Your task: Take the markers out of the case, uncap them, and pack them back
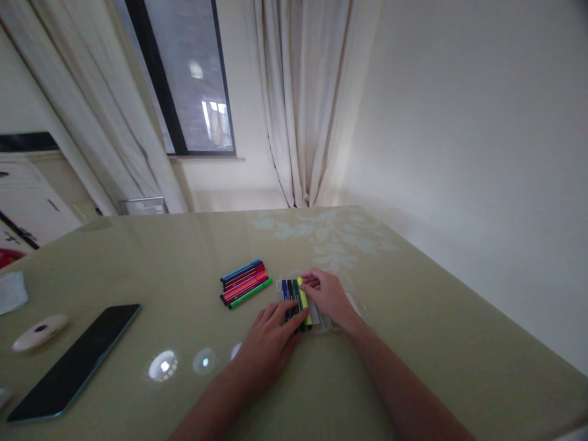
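A row of several felt-tip markers lies in a clear plastic case (328, 327), with blue, black and dark green ones beside a yellow marker (304, 298) at the row's right side. Over the lower part of this row rests my left hand (271, 334), fingers stretched out, the thumb touching the yellow marker. My right hand (326, 294) is closed at the upper end of the yellow marker, fingertips against it. Left of the case, a loose group of markers in blue, red, pink and other colours sits on the table, with a green marker (250, 293) nearest me.
The glossy table (184, 263) has a dark tablet (76, 361) on its left. Beyond the tablet are a pale oval object (40, 332) and a whitish packet (13, 292). A wall (482, 153) runs along the right edge; a curtain (298, 104) hangs behind.
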